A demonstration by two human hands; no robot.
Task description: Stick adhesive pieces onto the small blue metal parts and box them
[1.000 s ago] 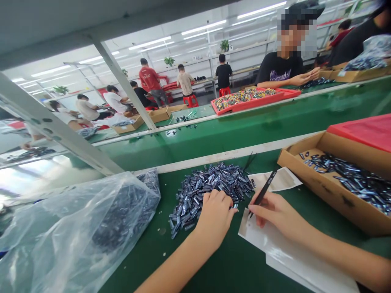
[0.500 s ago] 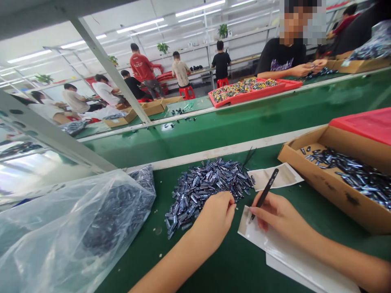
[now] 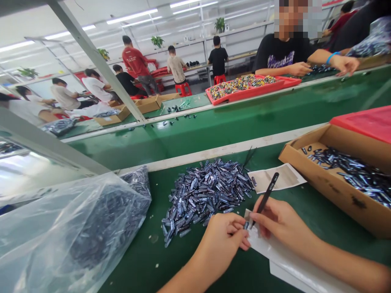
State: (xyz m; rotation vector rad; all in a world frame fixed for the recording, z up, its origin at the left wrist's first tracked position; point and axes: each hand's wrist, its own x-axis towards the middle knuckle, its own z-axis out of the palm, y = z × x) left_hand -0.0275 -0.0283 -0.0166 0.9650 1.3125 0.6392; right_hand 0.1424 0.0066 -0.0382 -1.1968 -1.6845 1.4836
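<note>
Between the fingertips of my left hand [image 3: 227, 240] is a small dark, shiny elongated piece [image 3: 246, 225]. It is held beside the tweezer tips, over the end of a white sheet [image 3: 259, 240]. My right hand [image 3: 277, 217] is closed around black tweezers [image 3: 268, 193], tilted with the tips pointing down at the piece. Whether the tips touch the piece I cannot tell. A heap of similar glossy blue-black pieces [image 3: 207, 189] lies on the green table just beyond my left hand. A second backing sheet [image 3: 275, 179] lies flat past the tweezers, one piece at its left end.
At right stands a cardboard box [image 3: 330, 183] holding many shiny pieces, with a red tray [image 3: 366, 122] behind it. A clear plastic bag [image 3: 76, 228] of pieces fills the left. Across the green belt [image 3: 214, 122], a person in black [image 3: 281, 57] sits by a red tray of colourful parts [image 3: 244, 91].
My left hand has moved from the heap toward the tweezers, bringing a small piece to their tips. The right hand stays over the white sheet. The co-worker opposite has stretched an arm sideways.
</note>
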